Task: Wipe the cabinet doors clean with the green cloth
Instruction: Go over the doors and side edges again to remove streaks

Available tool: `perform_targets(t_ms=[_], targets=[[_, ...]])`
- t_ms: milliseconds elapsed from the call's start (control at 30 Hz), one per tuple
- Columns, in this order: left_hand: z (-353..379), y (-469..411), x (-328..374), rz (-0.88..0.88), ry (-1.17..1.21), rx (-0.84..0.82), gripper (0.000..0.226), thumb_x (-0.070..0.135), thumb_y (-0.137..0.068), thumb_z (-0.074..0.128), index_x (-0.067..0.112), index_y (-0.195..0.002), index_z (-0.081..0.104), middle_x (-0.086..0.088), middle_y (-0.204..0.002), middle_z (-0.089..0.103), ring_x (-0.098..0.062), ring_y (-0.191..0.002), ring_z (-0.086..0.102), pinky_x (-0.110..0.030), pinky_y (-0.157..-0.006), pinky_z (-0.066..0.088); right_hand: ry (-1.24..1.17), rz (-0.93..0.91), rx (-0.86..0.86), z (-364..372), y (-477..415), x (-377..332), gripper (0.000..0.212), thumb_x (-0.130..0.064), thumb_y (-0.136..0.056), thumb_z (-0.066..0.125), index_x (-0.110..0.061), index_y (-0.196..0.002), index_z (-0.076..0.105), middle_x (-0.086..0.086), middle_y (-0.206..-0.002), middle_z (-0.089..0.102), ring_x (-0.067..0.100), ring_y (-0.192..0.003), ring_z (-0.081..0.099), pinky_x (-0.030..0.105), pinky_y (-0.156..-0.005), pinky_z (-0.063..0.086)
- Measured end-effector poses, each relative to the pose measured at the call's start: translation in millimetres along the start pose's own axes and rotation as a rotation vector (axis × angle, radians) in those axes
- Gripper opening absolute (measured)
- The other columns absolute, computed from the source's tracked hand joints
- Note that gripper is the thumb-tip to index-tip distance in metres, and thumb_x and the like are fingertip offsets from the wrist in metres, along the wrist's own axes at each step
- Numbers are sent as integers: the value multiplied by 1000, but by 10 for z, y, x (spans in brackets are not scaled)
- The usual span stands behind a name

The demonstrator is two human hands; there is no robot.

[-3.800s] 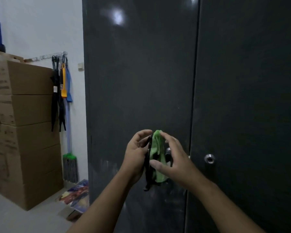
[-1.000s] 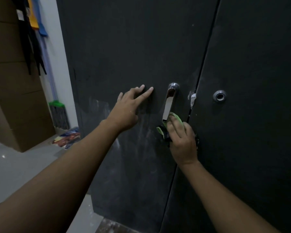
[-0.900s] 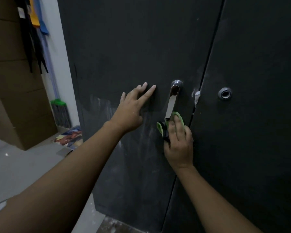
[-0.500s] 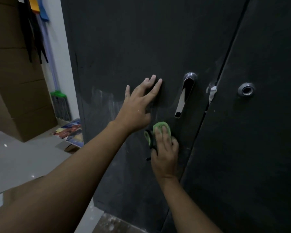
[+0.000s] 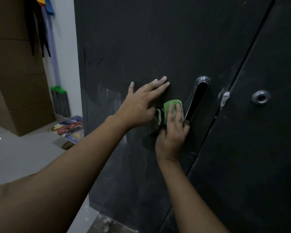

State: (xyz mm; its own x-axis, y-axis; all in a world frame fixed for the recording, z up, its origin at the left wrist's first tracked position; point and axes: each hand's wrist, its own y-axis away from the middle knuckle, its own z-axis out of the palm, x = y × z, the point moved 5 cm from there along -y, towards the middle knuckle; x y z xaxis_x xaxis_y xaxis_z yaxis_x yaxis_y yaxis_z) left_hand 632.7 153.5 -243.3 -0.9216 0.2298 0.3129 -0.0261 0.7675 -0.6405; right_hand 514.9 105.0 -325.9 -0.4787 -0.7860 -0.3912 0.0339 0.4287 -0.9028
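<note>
Pressing the green cloth point(image 5: 172, 103) against the left cabinet door point(image 5: 141, 39), just beside the lever handle point(image 5: 197, 100), under the straight fingers of the right hand point(image 5: 172, 132), apparently loading the smeared patch; bracing the left hand point(image 5: 141, 105), fingers extended and holding nothing, flat on the same door, probably steadying it against the push

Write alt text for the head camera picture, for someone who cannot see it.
A person's right hand presses a green cloth against a dark cabinet door, beside its metal handle; the left hand rests flat on the door. Cardboard boxes stand at left.
</note>
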Motion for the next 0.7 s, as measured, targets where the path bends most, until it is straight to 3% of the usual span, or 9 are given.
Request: perform_targets(t_ms=[100,200,300,367,467,500,567,633,700], targets=[[-25,27,2,-30,246,117,61,9,-86,45,25,-145,48,21,-153,34,2,-144,27,-56,-122,7,29,-44,-179,161,50,-285,75,-10,-89,57,-4,-157,25,16,-164,23,35,-143,34,38,-118,27],[-20,141,-106,-63,178,305,44,23,-92,59,28,-135,58,10,-136,52,-7,-127,47,-40,-109,40,-28,-18,-511,328,153,-352,90,-41,-86,52,-14,-160,10,8,-165,14,32,-144,20,50,-117,31],[74,367,-299,-369,138,490,42,45,-88,69,31,-124,54,6,-120,49,-10,-114,43,-16,-93,37,-33,-97,-707,456,198,-368,95,-33,-85,62,-15,-161,9,8,-169,2,31,-152,7,46,-124,16],[169,498,-364,-603,285,568,47,56,-82,72,27,-113,52,4,-115,50,-11,-108,46,-20,-87,41,-159,-87,-774,428,177,-400,90,-25,-81,59,-11,-160,16,8,-169,2,33,-152,6,37,-125,8],[344,563,-367,-662,660,594,27,49,-92,63,25,-105,58,4,-108,62,-9,-101,61,-40,-91,54,-336,97,-941,283,51,-422,91,-5,-79,54,-17,-161,16,-1,-169,-1,10,-153,1,25,-123,8],[410,589,-359,-640,737,587,21,45,-95,58,28,-108,60,4,-111,64,-10,-104,62,-44,-94,52,-410,218,-977,205,-47,-442,90,3,-80,51,-18,-161,17,-3,-169,4,4,-151,5,22,-122,12],[549,677,-314,-572,747,564,31,39,-93,52,33,-122,58,3,-125,59,-11,-117,57,-46,-102,48,-461,410,-1026,59,-294,-496,81,-2,-81,49,-20,-158,31,-1,-165,27,8,-147,27,27,-121,26],[687,738,-245,-488,611,544,46,40,-91,53,29,-135,49,4,-135,48,-10,-125,49,-42,-107,43,-284,285,-1070,-109,-592,-656,63,-14,-81,52,-21,-144,55,3,-143,57,16,-129,54,34,-109,46],[787,705,-142,-422,462,544,57,47,-89,54,21,-138,42,1,-133,41,-13,-123,44,-31,-107,39,-144,-1,-972,-320,-958,-877,46,-15,-85,54,-22,-128,69,1,-124,70,14,-115,64,29,-102,50]])
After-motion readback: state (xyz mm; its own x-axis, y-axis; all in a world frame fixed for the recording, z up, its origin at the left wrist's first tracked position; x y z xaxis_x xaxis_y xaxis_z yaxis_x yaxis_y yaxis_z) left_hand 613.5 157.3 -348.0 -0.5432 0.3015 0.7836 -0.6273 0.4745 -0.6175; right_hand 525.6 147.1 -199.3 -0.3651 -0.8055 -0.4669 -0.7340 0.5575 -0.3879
